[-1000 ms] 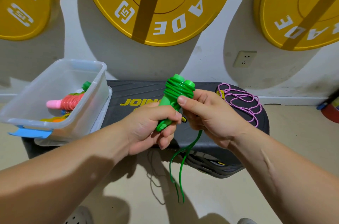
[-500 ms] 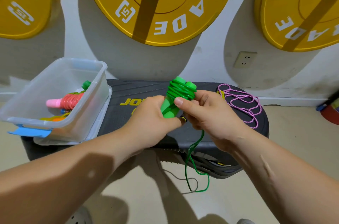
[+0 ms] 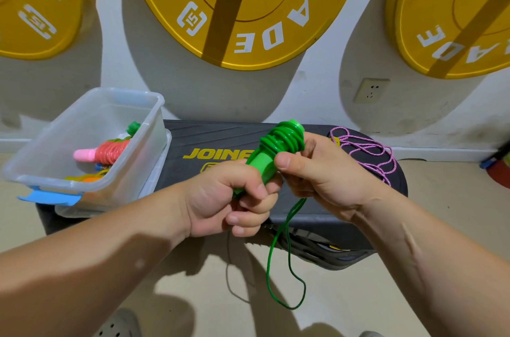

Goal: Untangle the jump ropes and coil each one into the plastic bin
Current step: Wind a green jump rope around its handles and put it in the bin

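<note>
While the left hand's (image 3: pixel 220 204) fingers curl tight round the lower end of the green handles (image 3: pixel 262 165), the right hand (image 3: pixel 325 182) pinches the green cord (image 3: pixel 281 140) wound about their upper end, thumb in front, fingers behind. A loose loop of it hangs below the hands. Bundle held above black step platform (image 3: pixel 215 135). Plastic bin (image 3: pixel 55 183), left, holds coiled pink rope (image 3: pixel 107 153); purple rope (image 3: pixel 367 154) lies on platform, right.

1. Green jump rope (image 3: pixel 278 147): cord wound round its handles, tilted, one loop dangling.
2. Purple jump rope (image 3: pixel 367 153): loose pile on black step (image 3: pixel 220 135).
3. Clear plastic bin (image 3: pixel 49 181): holds coiled red rope (image 3: pixel 110 153).
</note>
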